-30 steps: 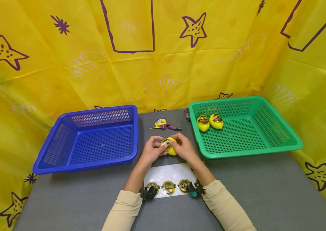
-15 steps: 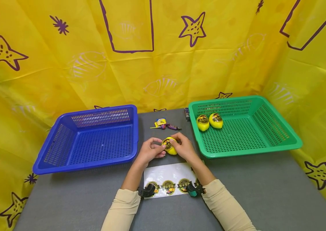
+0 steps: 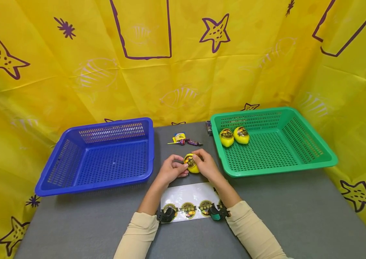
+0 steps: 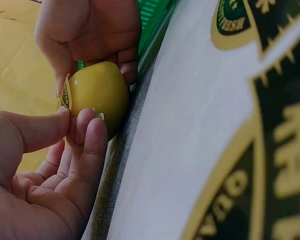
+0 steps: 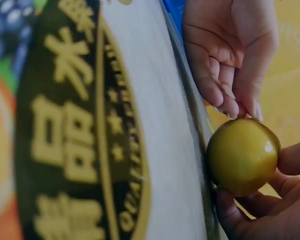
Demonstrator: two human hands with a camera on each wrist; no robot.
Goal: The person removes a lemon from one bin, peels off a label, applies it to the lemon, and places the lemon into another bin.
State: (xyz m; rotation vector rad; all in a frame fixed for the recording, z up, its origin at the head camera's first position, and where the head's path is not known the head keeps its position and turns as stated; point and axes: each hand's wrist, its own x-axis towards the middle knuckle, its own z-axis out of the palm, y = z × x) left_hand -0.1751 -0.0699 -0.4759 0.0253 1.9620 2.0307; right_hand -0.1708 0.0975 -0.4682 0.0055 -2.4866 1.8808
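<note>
Table (image 3: pixel 299 208) grey (yellow starfish curtain (image 3: pixel 56 72) behind).

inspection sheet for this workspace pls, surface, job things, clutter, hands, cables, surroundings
surface: grey table, a blue basket at left and a green basket at right
job's things: yellow lemon held between both hands, its sticker partly on, one edge lifted in the left wrist view; sticker sheet under the wrists; two stickered lemons in the green basket
clutter: wrapped candies between the baskets; a small dark item behind the green basket, too small to tell
grippers: left hand pinches at the sticker edge; right hand grips the lemon
cables: nothing seen
surroundings: yellow curtain with purple stars
</note>
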